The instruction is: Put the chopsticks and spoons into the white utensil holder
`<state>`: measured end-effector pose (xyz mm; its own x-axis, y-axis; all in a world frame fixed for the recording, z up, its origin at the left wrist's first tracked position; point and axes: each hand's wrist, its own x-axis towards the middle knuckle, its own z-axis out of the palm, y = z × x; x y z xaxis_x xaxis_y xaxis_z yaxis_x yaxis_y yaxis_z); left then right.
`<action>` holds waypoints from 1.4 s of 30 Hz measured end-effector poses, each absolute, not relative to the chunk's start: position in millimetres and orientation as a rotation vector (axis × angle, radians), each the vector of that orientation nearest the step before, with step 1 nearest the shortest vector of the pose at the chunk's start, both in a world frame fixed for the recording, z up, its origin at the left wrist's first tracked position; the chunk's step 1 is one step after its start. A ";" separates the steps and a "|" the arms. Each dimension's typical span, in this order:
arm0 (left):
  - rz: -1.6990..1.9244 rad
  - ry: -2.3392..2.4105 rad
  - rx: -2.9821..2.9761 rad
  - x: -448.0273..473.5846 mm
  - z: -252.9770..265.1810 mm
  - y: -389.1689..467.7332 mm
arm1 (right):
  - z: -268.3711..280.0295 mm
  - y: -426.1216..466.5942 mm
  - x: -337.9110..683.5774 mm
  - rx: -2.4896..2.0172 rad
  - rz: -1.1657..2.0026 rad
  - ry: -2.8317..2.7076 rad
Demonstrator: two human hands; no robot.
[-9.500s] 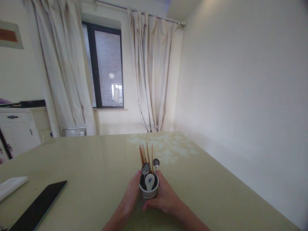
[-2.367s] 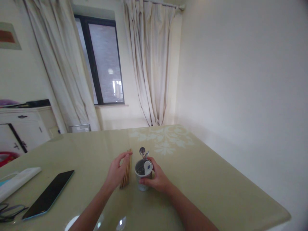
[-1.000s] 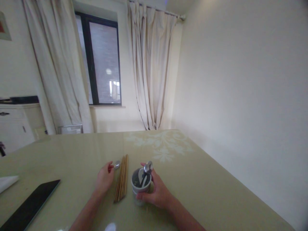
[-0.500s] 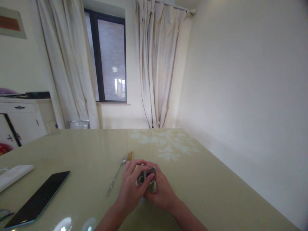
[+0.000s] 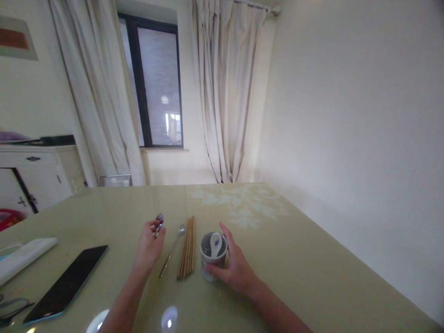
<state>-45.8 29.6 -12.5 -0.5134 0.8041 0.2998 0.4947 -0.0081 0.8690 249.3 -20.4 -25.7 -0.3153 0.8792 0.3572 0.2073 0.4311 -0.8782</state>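
Note:
My right hand (image 5: 234, 266) is wrapped round the right side of an upright grey cup (image 5: 208, 269). Inside the cup leans a white soup spoon (image 5: 215, 245) with a small blue mark. To the left, my left hand (image 5: 151, 243) pinches a metal spoon (image 5: 159, 218), its bowl raised above the fingers and its handle mostly hidden by them. Between my hands lie a long-handled metal spoon (image 5: 172, 249) and a bundle of several wooden chopsticks (image 5: 188, 247), side by side on the table.
A dark tablet (image 5: 67, 283) rests on the left of the glossy table (image 5: 294, 277), beside a white flat object (image 5: 27, 256) and a pair of glasses (image 5: 15, 309). A wall (image 5: 364, 138) runs along the table's right side.
My left hand has left the cup and moved left with a metal spoon in it. The cup's opening, the white spoon and the full chopsticks now show. My right hand stays at the cup.

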 end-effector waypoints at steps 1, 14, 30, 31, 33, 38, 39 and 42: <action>1.430 2.039 1.420 -47.2 -20.8 31.7 | -26.2 -19.7 249.4 -0.936 0.941 -1.770; 1.475 1.561 1.931 21.5 -0.7 1.2 | -26.4 -18.9 245.8 -0.902 0.887 -1.837; 2.007 1.014 1.019 19.0 33.5 -9.9 | -25.5 -17.2 252.1 -0.969 0.895 -1.838; 2.056 1.055 0.919 7.3 31.5 -5.3 | -24.9 -16.5 253.7 -0.984 0.891 -1.821; 2.038 1.265 0.859 -18.1 21.6 5.6 | -24.0 -14.8 255.3 -1.001 0.888 -1.783; 1.651 1.741 1.114 -66.7 -18.3 34.7 | -23.3 -11.3 254.9 -0.982 0.854 -1.747; 1.580 1.823 1.162 -72.0 -24.5 39.3 | -23.4 -10.9 254.9 -0.975 0.840 -1.753; 1.465 1.989 1.235 -80.8 -36.5 48.2 | -23.7 -10.5 255.4 -0.949 0.824 -1.759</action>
